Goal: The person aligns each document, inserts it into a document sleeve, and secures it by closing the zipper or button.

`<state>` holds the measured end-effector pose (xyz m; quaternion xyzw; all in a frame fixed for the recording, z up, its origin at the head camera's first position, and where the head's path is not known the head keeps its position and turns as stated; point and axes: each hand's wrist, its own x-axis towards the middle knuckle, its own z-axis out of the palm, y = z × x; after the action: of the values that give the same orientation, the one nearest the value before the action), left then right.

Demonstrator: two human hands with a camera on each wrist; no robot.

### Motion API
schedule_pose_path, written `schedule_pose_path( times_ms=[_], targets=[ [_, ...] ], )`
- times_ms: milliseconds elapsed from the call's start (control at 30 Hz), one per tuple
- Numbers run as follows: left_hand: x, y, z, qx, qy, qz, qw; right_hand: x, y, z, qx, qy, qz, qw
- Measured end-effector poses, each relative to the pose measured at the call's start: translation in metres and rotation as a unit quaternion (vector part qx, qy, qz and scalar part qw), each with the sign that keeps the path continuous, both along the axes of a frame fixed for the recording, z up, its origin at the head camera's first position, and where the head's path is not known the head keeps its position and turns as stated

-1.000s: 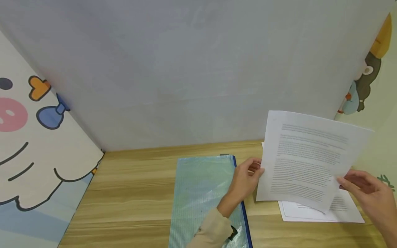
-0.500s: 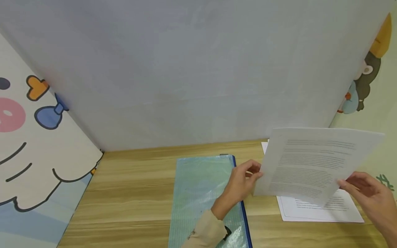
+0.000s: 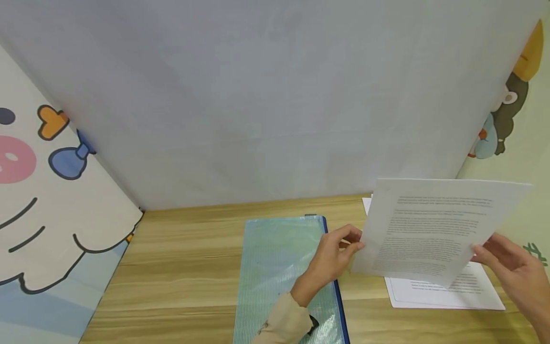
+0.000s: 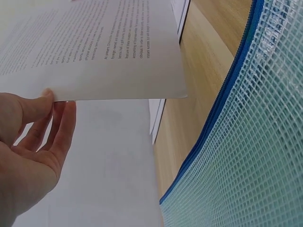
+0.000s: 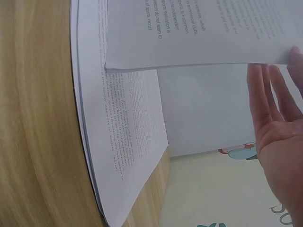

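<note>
My left hand (image 3: 327, 260) pinches one side of the papers (image 3: 429, 229) and my right hand (image 3: 513, 267) pinches the other. The papers are up in the air, tilted, over a pile (image 3: 460, 297) on the tabletop (image 3: 180, 267). The bag (image 3: 279, 258) lies left of it. I think I am making the papers neat. Next, I should keep both sides even so nothing bends.

- We see white printed paper (image 3: 423, 234) with rows of dark text and blank margins.
- We find it raised and tilted, slightly bowed, text side toward us.
- We see the left hand (image 3: 333, 253) pinching its left edge and the right hand (image 3: 513, 272) its right.
- We notice a stack of printed paper (image 3: 470, 294) lying flat on the table (image 3: 185, 277) beneath, partly hidden.
</note>
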<state>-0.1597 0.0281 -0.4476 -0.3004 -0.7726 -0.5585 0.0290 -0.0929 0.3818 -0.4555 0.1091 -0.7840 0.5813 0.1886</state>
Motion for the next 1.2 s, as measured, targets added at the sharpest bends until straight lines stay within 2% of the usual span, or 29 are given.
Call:
schedule_pose_path(
  times_ms=[100, 300, 367, 500, 600, 733, 833, 1000, 1133, 1200],
  targets=[
    [0.000, 0.000, 0.000, 0.002, 0.008, 0.000, 1.0000, 0.000, 0.000, -0.001, -0.006, 0.007, -0.003, 1.0000],
    [0.002, 0.000, 0.003, 0.002, 0.006, 0.017, 0.9998, 0.001, -0.005, 0.004, 0.072, 0.018, -0.082, 0.9938],
    [0.002, -0.001, 0.005, 0.004, -0.002, 0.022, 0.9998, 0.001, -0.007, 0.006, 0.078, 0.018, -0.096, 0.9921],
    [0.003, -0.001, 0.009, 0.007, -0.012, 0.024, 0.9996, 0.000, -0.009, 0.010, 0.006, 0.001, -0.104, 0.9945],
    [0.002, -0.001, 0.010, 0.016, -0.020, 0.027, 0.9993, 0.001, -0.010, 0.012, -0.074, -0.018, -0.100, 0.9920],
    [0.001, -0.002, 0.009, 0.041, -0.049, 0.034, 0.9974, 0.000, -0.010, 0.013, -0.092, -0.045, -0.105, 0.9891],
    [0.001, -0.005, 0.007, 0.051, -0.066, 0.031, 0.9961, -0.001, -0.010, 0.014, -0.081, -0.073, -0.113, 0.9876],
    [0.001, -0.013, 0.003, 0.043, -0.078, 0.030, 0.9956, 0.001, -0.005, 0.009, -0.124, -0.104, -0.078, 0.9837],
    [0.002, -0.019, -0.003, 0.010, -0.062, 0.065, 0.9959, 0.004, 0.001, 0.002, -0.148, -0.125, -0.048, 0.9798],
    [0.002, -0.021, -0.006, -0.010, -0.050, 0.087, 0.9949, 0.005, 0.004, -0.002, -0.133, -0.144, -0.051, 0.9793]
  ],
)
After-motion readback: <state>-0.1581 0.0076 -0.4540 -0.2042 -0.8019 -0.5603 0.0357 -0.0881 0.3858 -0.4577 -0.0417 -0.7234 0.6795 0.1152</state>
